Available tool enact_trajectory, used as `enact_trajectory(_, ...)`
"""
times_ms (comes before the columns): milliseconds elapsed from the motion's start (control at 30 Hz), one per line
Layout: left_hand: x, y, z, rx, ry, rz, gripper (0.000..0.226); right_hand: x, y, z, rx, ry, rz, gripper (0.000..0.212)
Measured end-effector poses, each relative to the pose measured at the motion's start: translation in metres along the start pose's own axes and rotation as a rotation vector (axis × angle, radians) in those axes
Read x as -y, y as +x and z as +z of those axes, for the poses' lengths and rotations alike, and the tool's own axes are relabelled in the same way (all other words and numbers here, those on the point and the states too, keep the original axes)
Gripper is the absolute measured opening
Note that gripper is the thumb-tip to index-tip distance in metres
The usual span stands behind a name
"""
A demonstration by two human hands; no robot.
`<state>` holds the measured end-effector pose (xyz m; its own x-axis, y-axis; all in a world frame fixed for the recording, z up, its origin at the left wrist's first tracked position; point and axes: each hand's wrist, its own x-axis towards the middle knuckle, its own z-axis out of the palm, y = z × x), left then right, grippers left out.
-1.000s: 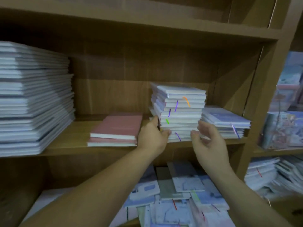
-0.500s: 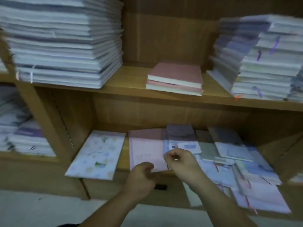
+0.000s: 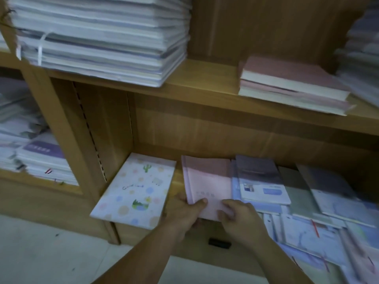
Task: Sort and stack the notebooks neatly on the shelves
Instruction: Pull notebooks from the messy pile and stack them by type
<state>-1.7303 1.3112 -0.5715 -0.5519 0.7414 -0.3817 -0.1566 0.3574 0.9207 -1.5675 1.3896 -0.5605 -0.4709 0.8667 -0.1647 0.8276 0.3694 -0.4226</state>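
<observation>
On the lower shelf [image 3: 177,186], a pink notebook [image 3: 207,181] lies flat between a white cactus notebook [image 3: 137,189] on its left and a loose pile of mixed notebooks [image 3: 307,201] on its right, touching that pile. The left hand [image 3: 184,212] grips its near left corner, thumb on the cover and fingers under it, while the right hand [image 3: 240,214] holds the near edge just beside with curled fingers. On the upper shelf [image 3: 205,87], two pink books [image 3: 293,78] lie stacked, apart from a tall white stack [image 3: 102,37].
</observation>
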Motion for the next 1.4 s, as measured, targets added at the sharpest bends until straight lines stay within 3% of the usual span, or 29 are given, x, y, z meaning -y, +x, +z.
enact_trajectory(67,-0.003,-0.002,0.008,0.021,0.001,0.018,0.027,-0.003,0.000,-0.003,0.005,0.124,0.028,0.058)
enact_trajectory(200,-0.013,-0.009,0.013,-0.051,-0.030,0.089,0.017,-0.009,-0.002,-0.009,-0.044,0.317,0.037,0.048)
enact_trajectory(267,-0.025,-0.015,0.002,-0.085,0.013,0.210,0.025,-0.005,-0.007,-0.012,-0.037,0.441,0.082,0.039)
enact_trajectory(333,-0.034,-0.026,-0.017,-0.061,0.027,0.274,0.034,-0.002,-0.011,-0.017,-0.005,0.563,0.124,0.044)
enact_trajectory(400,-0.037,-0.043,-0.039,-0.018,-0.108,0.232,0.021,0.001,-0.014,-0.021,-0.034,0.665,0.130,0.052)
enact_trajectory(500,-0.030,-0.077,-0.067,0.119,-0.197,0.162,0.018,0.011,-0.022,-0.027,-0.059,0.874,0.147,0.044)
enact_trajectory(600,-0.015,-0.099,-0.083,0.230,-0.110,0.189,0.023,0.015,-0.033,-0.020,-0.051,0.869,0.114,0.030)
enact_trajectory(800,-0.001,-0.106,-0.107,0.246,0.089,0.243,0.026,0.029,-0.050,-0.001,-0.067,0.805,0.086,0.058)
enact_trajectory(933,0.006,-0.095,-0.112,0.129,0.189,0.315,0.029,0.045,-0.055,-0.002,-0.058,0.858,0.068,0.056)
enact_trajectory(1167,0.001,-0.057,-0.161,-0.278,0.239,0.315,0.027,0.109,-0.030,0.027,-0.004,0.897,0.076,0.042)
enact_trajectory(1300,-0.002,-0.042,-0.194,-0.357,-0.005,0.190,0.013,0.148,-0.011,0.042,0.035,0.874,0.031,0.040)
enact_trajectory(1400,0.019,-0.023,-0.222,-0.446,0.067,0.102,0.031,0.149,0.000,0.060,0.087,0.723,-0.036,0.046)
